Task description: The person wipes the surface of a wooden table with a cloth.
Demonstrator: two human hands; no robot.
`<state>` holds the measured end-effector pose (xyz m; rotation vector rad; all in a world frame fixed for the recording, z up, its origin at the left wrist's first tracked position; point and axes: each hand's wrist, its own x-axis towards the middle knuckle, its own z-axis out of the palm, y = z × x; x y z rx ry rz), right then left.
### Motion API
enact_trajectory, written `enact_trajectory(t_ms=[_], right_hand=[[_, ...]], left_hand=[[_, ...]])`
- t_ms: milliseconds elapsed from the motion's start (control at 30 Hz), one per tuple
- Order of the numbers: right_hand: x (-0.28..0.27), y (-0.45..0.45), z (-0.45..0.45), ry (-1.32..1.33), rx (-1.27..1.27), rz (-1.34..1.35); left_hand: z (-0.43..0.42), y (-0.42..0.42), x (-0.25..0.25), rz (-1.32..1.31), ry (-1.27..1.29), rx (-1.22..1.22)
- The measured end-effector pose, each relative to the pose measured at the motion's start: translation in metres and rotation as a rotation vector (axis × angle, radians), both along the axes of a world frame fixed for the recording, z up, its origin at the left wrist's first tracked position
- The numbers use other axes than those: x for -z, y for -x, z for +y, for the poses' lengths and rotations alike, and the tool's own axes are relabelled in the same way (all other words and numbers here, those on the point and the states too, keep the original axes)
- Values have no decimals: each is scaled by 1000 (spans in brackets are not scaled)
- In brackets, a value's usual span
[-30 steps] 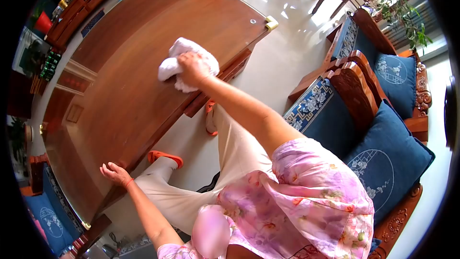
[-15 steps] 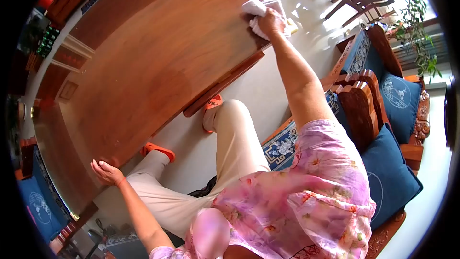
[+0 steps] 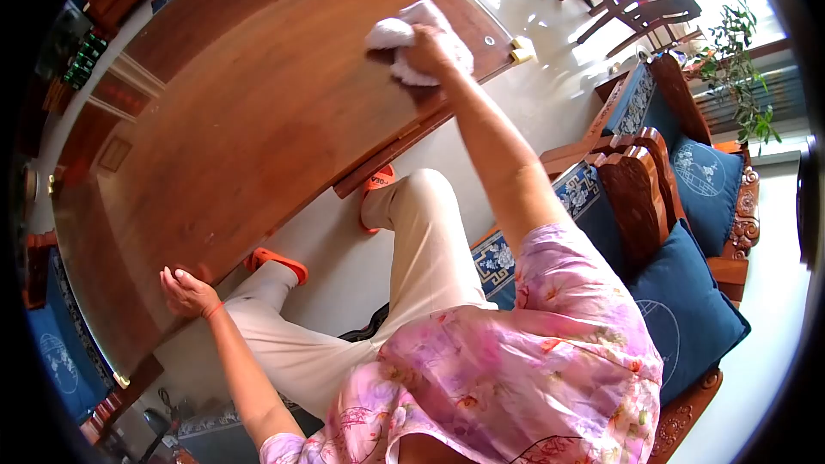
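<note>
A white cloth (image 3: 443, 32) lies bunched on the brown wooden table (image 3: 249, 103) near its far right end. My right hand (image 3: 425, 50) presses on the cloth, with its fingers closed round part of it; a fold of the cloth sticks out to the left. My left hand (image 3: 187, 293) is at the near left edge of the table, palm turned up and fingers loosely spread, holding nothing. A red band circles the left wrist.
Carved wooden seats with blue cushions (image 3: 687, 314) stand on the right. A yellowish corner guard (image 3: 522, 50) caps the table's right corner. Beyond are a wooden chair (image 3: 636, 13), part of a seated person and a plant (image 3: 741, 69). My feet wear orange slippers (image 3: 279, 263).
Across the frames my right hand took the cloth out to the table's far right corner, then drew it back left along the surface. My left hand has shifted slightly left.
</note>
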<state>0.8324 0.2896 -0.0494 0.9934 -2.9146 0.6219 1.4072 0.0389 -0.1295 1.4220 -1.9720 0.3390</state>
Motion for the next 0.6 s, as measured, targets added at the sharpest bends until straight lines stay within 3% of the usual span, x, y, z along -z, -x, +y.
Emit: enact_trajectory(t_ms=[133,167,233,267,367,500,600], right_hand=[[7,-85,-65,59,-266,-48],[30,-101,-88,-3,-359,24],[17,-173,-117,-103,-394,82],[31,-198,-133,-8,-539,71],[6,-303,-155,-256,-653,187],[33,-377,-163,146,-823,184],[29,-363,-144,159,-825,95]], left_hand=[[4,4,-3,-4,-16,-45],[4,5,-1,1,-18,-54],[2,4,3,22,-22,-44],[1,4,3,17,-18,-54],[-4,1,11,8,12,-74],[0,2,5,35,-11,-68],[2,5,3,59,-16,-66]])
